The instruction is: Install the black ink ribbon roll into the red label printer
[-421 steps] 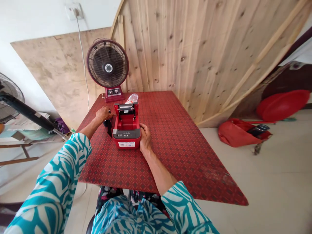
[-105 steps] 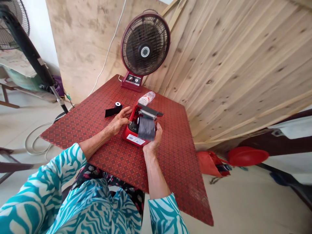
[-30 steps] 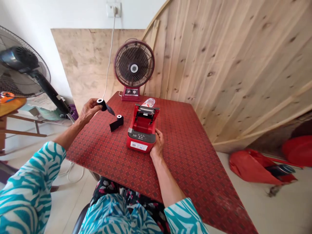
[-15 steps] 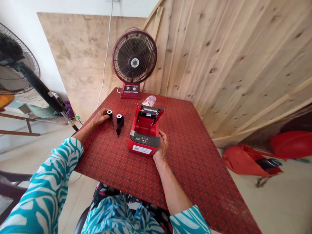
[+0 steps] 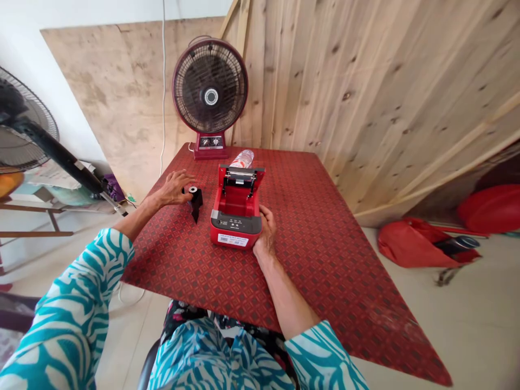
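Red thermal label printer sits mid-table with its lid flipped up toward the far side, compartment open. Right hand is up against the printer's right wall, fingers pressed together and curled in; can't tell if it's really gripping or just resting. Left hand hovers left of the printer, fingers spread, fingertips just beside a black ribbon roll with a white core, its loose strip hanging toward the near side. The roll stands between that hand and the printer, in a narrow gap. Loads of open room on the red patterned tabletop to the right and near side — far edge is tighter, with a plastic bottle behind the lid and a desk fan at the edge.
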Action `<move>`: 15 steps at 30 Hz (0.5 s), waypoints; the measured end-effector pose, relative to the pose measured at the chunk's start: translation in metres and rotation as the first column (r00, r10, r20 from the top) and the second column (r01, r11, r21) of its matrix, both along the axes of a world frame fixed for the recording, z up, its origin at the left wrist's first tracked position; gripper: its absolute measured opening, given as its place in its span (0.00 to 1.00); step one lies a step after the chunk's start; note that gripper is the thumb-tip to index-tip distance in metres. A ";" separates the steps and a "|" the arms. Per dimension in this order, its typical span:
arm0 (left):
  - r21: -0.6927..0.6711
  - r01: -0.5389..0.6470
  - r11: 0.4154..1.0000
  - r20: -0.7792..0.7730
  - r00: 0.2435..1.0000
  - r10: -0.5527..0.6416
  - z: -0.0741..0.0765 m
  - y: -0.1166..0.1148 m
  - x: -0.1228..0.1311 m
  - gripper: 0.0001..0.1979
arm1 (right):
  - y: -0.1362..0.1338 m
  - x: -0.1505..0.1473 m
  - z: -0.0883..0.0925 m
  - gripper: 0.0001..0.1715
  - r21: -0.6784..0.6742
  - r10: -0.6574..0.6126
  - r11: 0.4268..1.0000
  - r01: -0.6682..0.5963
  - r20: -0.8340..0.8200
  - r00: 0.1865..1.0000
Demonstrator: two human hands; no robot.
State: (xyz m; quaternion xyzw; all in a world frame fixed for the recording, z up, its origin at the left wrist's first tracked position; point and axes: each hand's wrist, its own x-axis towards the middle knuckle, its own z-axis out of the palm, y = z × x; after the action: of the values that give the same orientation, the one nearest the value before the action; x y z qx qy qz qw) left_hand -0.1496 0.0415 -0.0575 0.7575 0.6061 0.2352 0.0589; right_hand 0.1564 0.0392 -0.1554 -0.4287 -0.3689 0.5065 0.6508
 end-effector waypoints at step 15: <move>-0.048 -0.037 0.998 0.803 0.593 0.061 0.037 -0.037 0.035 0.22 | 0.004 -0.002 -0.002 0.22 0.037 0.033 0.999 -0.034 0.020 0.999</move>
State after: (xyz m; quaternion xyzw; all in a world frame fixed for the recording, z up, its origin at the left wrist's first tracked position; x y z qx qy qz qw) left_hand -0.1145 0.0048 -0.0208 0.5527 0.5381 0.5446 0.3292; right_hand 0.1541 0.0427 -0.1577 -0.4152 -0.3919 0.5059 0.6466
